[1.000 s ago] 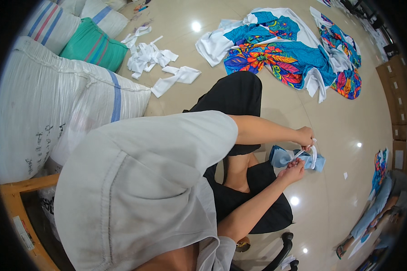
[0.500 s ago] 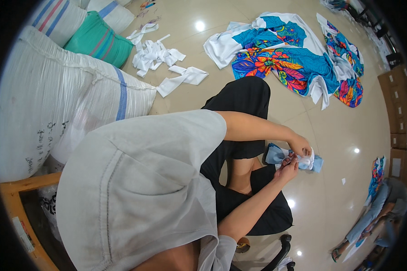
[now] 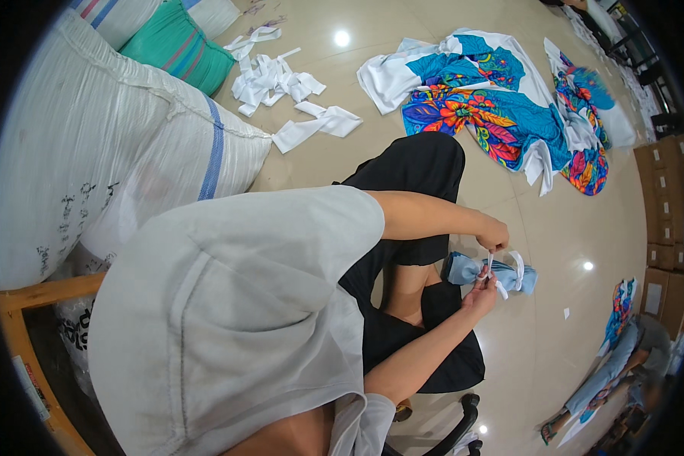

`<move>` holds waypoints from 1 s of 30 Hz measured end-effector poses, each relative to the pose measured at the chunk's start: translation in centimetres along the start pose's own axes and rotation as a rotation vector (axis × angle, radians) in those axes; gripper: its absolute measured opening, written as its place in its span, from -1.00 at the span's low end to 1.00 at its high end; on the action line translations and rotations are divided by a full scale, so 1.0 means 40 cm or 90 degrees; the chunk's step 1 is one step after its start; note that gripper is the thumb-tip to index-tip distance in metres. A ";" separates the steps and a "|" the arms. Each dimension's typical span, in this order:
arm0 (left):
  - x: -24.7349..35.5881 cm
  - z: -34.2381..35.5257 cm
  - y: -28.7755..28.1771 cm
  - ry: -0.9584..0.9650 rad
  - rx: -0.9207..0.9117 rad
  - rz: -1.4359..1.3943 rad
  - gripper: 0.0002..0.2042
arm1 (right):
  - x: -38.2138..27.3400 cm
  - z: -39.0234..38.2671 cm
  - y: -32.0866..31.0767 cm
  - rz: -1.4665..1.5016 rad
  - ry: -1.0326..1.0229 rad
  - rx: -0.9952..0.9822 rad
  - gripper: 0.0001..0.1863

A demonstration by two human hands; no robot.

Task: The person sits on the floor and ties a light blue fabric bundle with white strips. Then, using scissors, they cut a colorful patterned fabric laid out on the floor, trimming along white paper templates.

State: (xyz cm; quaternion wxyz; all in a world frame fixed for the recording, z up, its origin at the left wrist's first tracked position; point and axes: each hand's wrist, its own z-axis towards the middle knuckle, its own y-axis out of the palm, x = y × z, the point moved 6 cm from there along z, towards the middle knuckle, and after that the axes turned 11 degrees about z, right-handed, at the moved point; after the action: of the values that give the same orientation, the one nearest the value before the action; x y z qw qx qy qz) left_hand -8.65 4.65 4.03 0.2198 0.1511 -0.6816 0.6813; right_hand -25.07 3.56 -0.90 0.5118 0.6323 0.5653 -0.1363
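A rolled light-blue cloth bundle lies on the floor by my bent legs, with a white fabric strip looped round it. My left hand, the upper one, is closed on an end of this strip and holds it taut above the bundle. Just below it my right hand pinches the strip close against the cloth. A short white tail sticks out beside its fingers. The fingertips of my right hand partly cover the place where the strip crosses.
White strips lie in a loose heap near large white sacks and a green sack. Bright floral fabric spreads over the tiled floor. Cardboard boxes stand at right; another person bends at lower right.
My left hand has risen away from my right, drawing the strip tight between them. A blurred colourful piece now shows by the floral fabric at upper right. The view has shifted slightly.
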 end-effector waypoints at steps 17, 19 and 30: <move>0.135 -0.097 0.000 0.097 0.130 0.195 -0.82 | 0.028 0.003 0.016 0.040 -0.010 0.028 -0.74; 0.118 -0.082 0.022 0.086 0.097 0.120 -0.84 | 0.024 0.001 0.006 0.034 -0.021 0.038 -0.73; 0.103 -0.081 0.029 -0.086 0.079 0.017 -0.81 | 0.018 -0.029 0.012 -0.029 -0.071 0.081 -0.72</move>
State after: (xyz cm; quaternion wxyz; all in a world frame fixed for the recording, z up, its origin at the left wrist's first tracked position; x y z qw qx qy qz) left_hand -12.47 8.29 5.05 0.1546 0.2012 -0.6535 0.7132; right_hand -24.91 4.98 -0.70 0.4982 0.6419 0.5403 -0.2188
